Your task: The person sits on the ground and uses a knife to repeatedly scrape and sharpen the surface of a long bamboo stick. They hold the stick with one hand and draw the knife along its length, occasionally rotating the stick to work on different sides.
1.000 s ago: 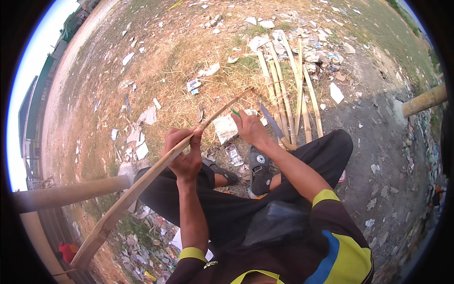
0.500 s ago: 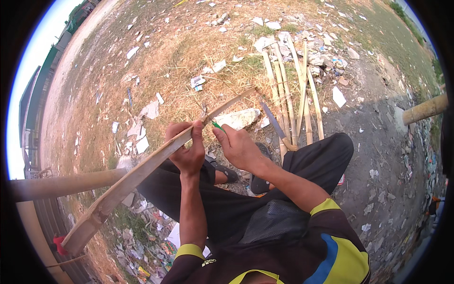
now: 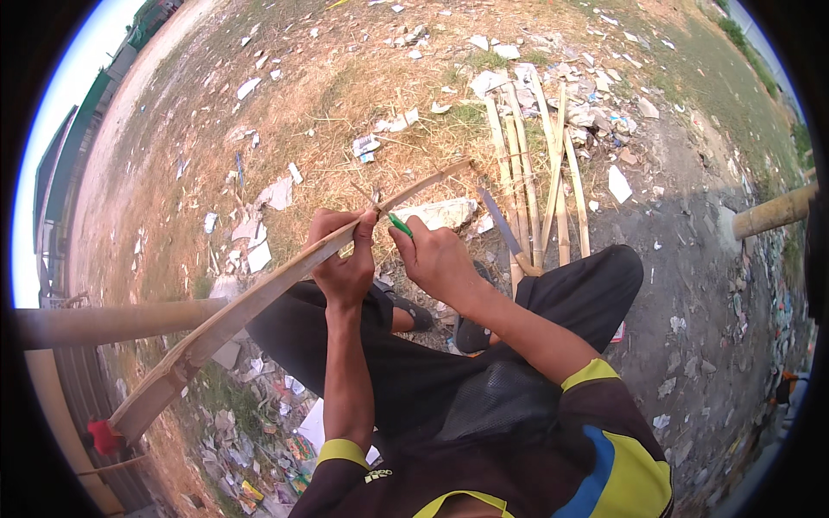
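Here the left hand is wrapped tight around a long split bamboo slat, gripping it about midway, so the slat runs slantwise from low at the person's left up toward the ground ahead. The right hand is closed on a green-handled tool, most likely a small knife, whose tip meets the slat's upper edge just beside the left hand. The stretch beyond the hands looks thin and pale, so judging by that, some trimming seems done; the broad lower end looks rough, with work left there. A bundle of bamboo strips lies on the littered ground ahead, beside a blade.
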{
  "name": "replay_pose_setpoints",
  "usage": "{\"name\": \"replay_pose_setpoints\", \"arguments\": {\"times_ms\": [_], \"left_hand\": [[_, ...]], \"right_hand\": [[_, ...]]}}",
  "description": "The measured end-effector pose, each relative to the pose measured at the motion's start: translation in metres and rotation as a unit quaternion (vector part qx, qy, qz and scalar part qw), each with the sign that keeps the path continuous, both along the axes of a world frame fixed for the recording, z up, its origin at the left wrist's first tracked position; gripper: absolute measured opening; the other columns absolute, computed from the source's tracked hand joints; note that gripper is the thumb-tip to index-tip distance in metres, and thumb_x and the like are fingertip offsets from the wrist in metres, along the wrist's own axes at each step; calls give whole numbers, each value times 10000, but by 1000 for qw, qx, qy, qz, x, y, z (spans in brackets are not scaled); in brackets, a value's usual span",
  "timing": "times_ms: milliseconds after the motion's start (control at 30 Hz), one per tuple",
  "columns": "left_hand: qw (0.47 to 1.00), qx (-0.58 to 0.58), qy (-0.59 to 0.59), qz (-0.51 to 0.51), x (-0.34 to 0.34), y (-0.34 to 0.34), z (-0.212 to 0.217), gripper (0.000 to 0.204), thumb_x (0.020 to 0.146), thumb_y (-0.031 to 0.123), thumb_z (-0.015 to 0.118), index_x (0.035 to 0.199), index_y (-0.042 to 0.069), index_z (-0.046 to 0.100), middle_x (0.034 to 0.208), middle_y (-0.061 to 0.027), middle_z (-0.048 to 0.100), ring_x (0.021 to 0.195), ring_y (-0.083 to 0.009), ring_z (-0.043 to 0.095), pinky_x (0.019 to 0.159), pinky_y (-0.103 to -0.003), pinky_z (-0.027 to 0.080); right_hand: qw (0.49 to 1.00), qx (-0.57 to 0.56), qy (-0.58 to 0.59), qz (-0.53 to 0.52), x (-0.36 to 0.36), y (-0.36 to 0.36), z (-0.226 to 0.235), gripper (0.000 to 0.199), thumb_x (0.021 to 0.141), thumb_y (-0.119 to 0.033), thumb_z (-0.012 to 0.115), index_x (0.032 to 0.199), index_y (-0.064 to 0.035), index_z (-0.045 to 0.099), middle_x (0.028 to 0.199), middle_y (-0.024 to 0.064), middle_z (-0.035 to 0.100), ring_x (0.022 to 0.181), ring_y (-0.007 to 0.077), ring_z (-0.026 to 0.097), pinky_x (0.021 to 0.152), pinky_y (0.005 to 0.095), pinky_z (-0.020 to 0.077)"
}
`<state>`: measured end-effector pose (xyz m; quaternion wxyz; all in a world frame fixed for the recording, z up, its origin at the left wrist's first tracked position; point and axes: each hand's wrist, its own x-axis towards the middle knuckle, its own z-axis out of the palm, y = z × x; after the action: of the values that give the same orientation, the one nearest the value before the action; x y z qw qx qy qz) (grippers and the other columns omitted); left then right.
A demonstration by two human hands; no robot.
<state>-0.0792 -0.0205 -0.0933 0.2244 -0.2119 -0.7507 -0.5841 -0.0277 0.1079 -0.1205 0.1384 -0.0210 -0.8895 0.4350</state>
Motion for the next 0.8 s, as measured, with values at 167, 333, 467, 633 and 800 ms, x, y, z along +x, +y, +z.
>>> {"name": "replay_pose_setpoints", "arguments": {"times_ms": [167, 333, 467, 633, 800], "left_hand": [[1000, 20, -18, -10, 3, -3, -2, 121, 834, -1, 715, 845, 17, 596, 754, -61, 577, 626, -125, 563, 569, -245, 445], [997, -56, 54, -20, -9, -2, -5, 111, 861, -25, 679, 904, 10, 582, 813, -58, 596, 628, -82, 580, 535, -204, 468], [999, -29, 35, -16, -12, 2, 0, 115, 861, -13, 687, 924, -6, 592, 844, -60, 599, 677, -93, 603, 571, -212, 507], [999, 29, 4, 16, -11, -8, 2, 119, 864, -4, 688, 933, -4, 591, 848, -64, 610, 668, -101, 608, 574, -207, 510], [994, 104, 4, 26, -13, -4, 9, 165, 879, -18, 664, 1007, -34, 561, 856, -84, 608, 645, -103, 576, 557, -210, 477]], "right_hand": [[994, 42, -47, -87, -19, 26, -80, 430, 991, -335, 460, 797, 35, 560, 571, 282, 571, 606, 467, 620, 541, 521, 508], [978, 74, -132, -144, -8, 96, -150, 467, 1003, -374, 422, 851, 35, 588, 655, 307, 594, 675, 474, 615, 605, 537, 485], [998, -36, -33, -28, -7, 50, -66, 444, 990, -401, 450, 866, 7, 572, 619, 253, 584, 635, 455, 601, 583, 514, 464], [987, 32, -150, 47, -6, 79, -138, 530, 958, -511, 449, 979, -6, 611, 740, 233, 636, 776, 427, 632, 692, 497, 481], [865, 81, -495, 32, 14, 167, -284, 466, 907, -439, 567, 986, 1, 696, 863, 190, 704, 873, 347, 667, 863, 418, 499]]}}
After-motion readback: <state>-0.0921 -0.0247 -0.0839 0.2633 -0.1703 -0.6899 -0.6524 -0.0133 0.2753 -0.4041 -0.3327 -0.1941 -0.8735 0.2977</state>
